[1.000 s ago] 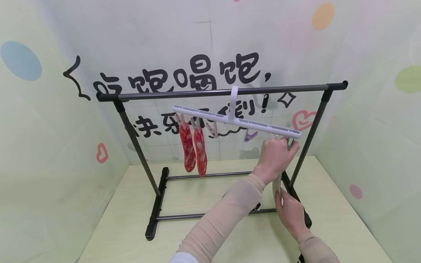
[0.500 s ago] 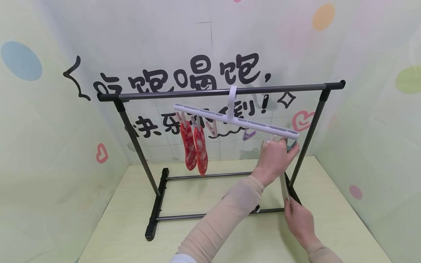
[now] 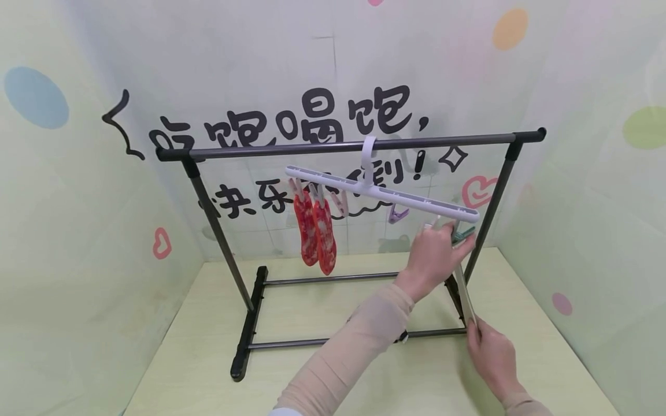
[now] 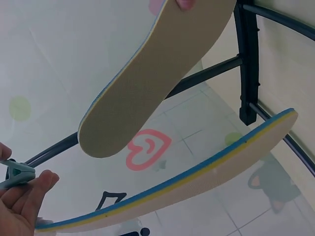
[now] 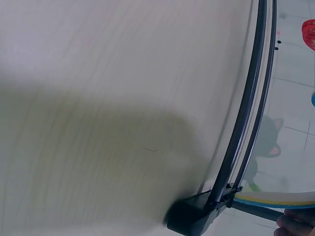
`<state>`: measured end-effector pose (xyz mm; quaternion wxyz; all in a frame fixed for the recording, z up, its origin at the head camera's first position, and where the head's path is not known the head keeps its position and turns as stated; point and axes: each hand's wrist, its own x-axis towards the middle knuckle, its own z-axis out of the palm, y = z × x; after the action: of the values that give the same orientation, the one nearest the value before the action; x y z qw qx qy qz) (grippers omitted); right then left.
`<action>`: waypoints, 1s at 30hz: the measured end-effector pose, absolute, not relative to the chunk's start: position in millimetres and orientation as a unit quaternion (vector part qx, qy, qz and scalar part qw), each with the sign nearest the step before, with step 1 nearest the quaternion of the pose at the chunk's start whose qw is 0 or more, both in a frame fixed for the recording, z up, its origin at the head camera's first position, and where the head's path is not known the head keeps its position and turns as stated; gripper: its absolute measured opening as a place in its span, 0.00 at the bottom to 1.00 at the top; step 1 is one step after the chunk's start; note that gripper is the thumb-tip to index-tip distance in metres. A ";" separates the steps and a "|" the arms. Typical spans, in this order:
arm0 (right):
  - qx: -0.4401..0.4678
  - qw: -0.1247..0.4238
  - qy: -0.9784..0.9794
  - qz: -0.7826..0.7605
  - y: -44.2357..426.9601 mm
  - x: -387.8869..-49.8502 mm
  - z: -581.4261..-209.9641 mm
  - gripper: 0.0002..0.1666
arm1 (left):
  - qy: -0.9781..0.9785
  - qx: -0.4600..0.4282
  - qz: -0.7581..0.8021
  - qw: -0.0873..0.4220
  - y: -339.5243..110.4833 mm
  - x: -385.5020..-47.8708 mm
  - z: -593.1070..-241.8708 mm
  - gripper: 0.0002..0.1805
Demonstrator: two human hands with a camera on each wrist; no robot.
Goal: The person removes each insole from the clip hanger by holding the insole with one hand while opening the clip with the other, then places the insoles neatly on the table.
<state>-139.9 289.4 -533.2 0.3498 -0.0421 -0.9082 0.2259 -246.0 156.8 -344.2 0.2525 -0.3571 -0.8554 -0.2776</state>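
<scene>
My left hand (image 3: 430,254) is under the low right end of the lilac hanger (image 3: 382,192). It pinches a teal clothespin (image 4: 19,174) that is attached at that end. Lower down, my right hand (image 3: 491,352) grips a beige insole (image 4: 135,83) by one end; it slants up towards the left hand. Another insole with a blue and yellow edge (image 4: 197,174) stretches away from the left hand in the left wrist view; the head view hides most of it. Two red-and-white insoles (image 3: 308,231) hang from pink and grey clothespins at the hanger's left end.
The hanger hooks over the top bar of a dark metal rack (image 3: 291,149) standing on a pale wooden table (image 3: 182,346). A pink clothespin (image 3: 339,203) and a purple clothespin (image 3: 398,214) dangle from the hanger between its ends. Printed walls enclose the table.
My right hand has moved right and downward with its insole. The hanger and the red insoles have shifted slightly right. My left hand stays nearly in place, with more of the teal clothespin showing.
</scene>
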 end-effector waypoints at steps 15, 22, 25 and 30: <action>-0.042 0.369 -0.899 0.234 288.3 -142.5 -528.9 0.09 | -0.821 -0.406 -0.284 0.284 147.0 -235.1 -348.0 0.13; -0.037 0.392 -0.890 0.230 290.3 -141.8 -527.7 0.06 | -0.801 -0.415 -0.323 0.286 128.5 -228.8 -351.7 0.12; -0.031 0.404 -0.885 0.229 291.5 -140.8 -525.7 0.05 | -0.792 -0.412 -0.349 0.285 118.7 -227.1 -353.6 0.13; -0.021 0.425 -0.875 0.230 294.9 -139.4 -527.1 0.08 | -0.783 -0.399 -0.389 0.276 103.1 -226.5 -355.6 0.14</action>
<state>-139.4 294.9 -527.1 0.4254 -0.0211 -0.8751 0.2298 -226.5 103.1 -355.6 0.2762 -0.3990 -0.7832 -0.3887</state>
